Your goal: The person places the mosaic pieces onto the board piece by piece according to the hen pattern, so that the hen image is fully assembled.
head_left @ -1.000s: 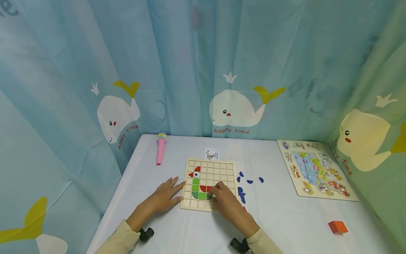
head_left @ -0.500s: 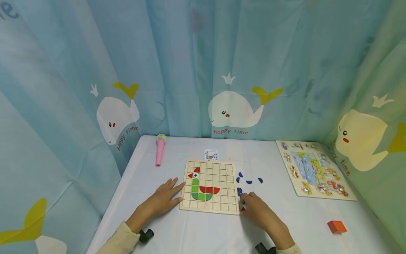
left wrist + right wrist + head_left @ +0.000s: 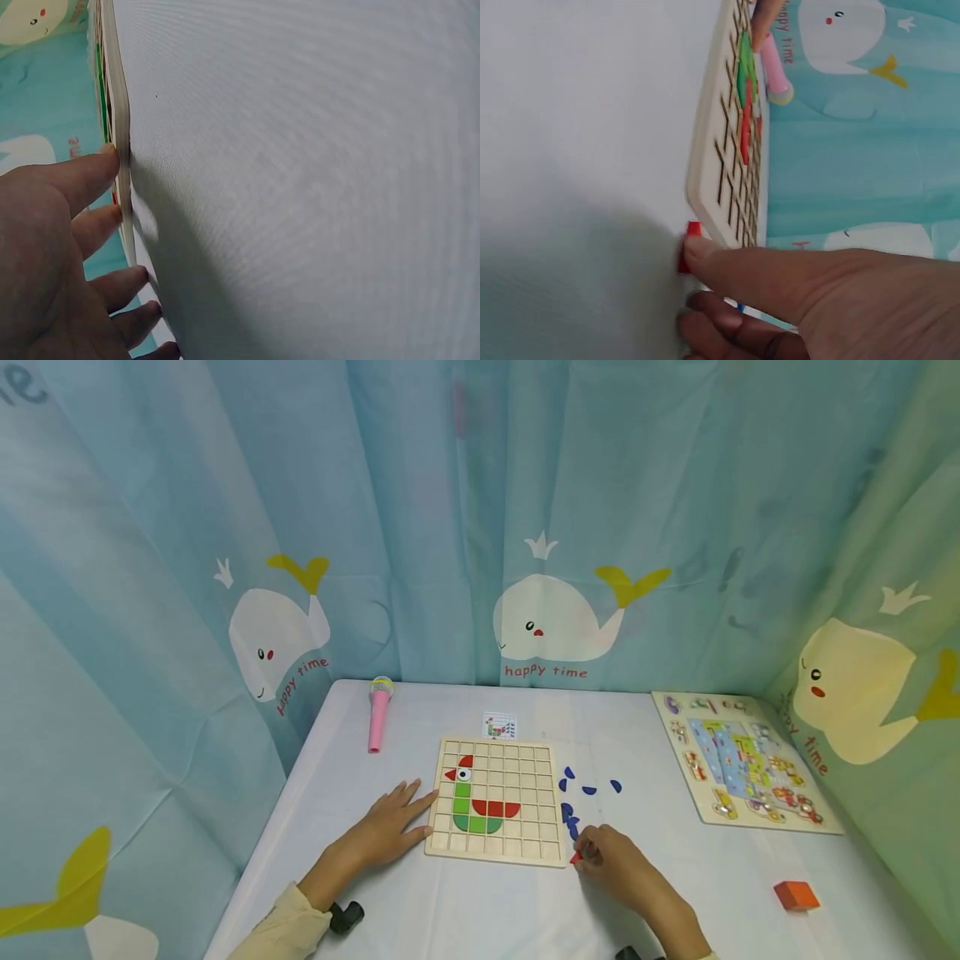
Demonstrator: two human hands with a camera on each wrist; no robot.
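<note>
A wooden grid board lies on the white table, with red, green and white pieces forming a bird. Spread out beside the board's left edge, my left hand touches that edge with thumb and index finger; the left wrist view shows these fingertips against the rim. Near the board's front right corner, my right hand pinches a small red triangle tile between thumb and fingers, low over the table. Its fingers partly cover the tile.
Several dark blue rounded pieces lie right of the board. Behind it are a picture card and, further left, a pink toy microphone. A picture puzzle board and an orange block are at the right.
My right hand has left the grid board and moved right to the red triangle tile, which it now pinches. A red piece it was touching stays in the bird. My left hand stays put.
</note>
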